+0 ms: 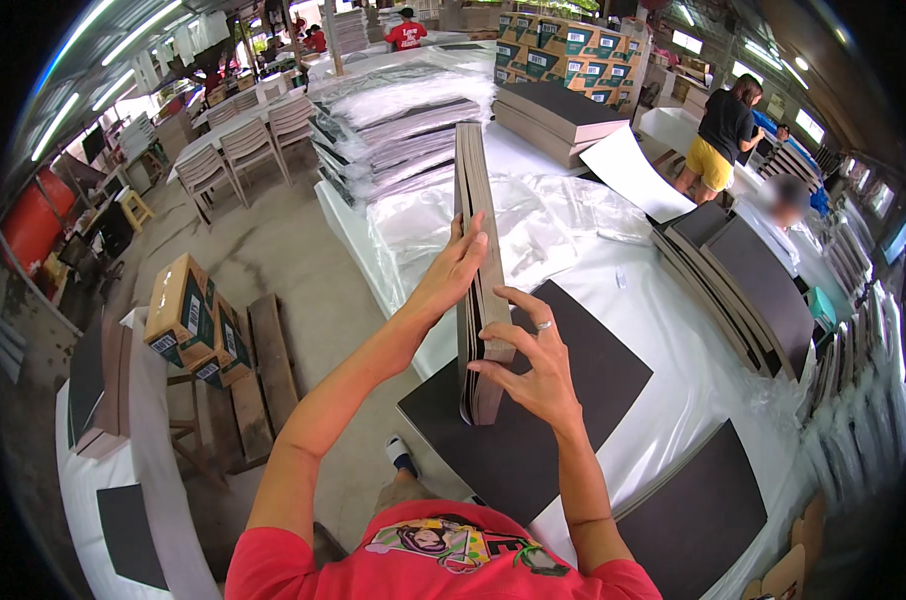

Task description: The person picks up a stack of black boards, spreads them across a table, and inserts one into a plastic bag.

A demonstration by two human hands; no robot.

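Observation:
A thick stack of grey-brown boards with black faces (493, 220) stands on its long edge before me, with narrow gaps showing between some boards. My left hand (458, 265) grips the stack around its middle, fingers along the left side and thumb over the upper edges. Closer to me, my right hand (535, 362) is closed on the near part, its thumb and fingers pinching at the board edges. A ring shows on one right finger. Beneath the stack lies a large black board (583, 390) on the white-covered table (663, 335).
Plastic-wrapped board stacks (413, 130) and clear plastic sheeting (563, 225) lie at the table's far side. Other stacks of black boards (753, 290) stand to the right. Cartons (188, 310) sit by a wooden pallet (258, 390) at left. A person in yellow shorts (713, 160) stands farther off.

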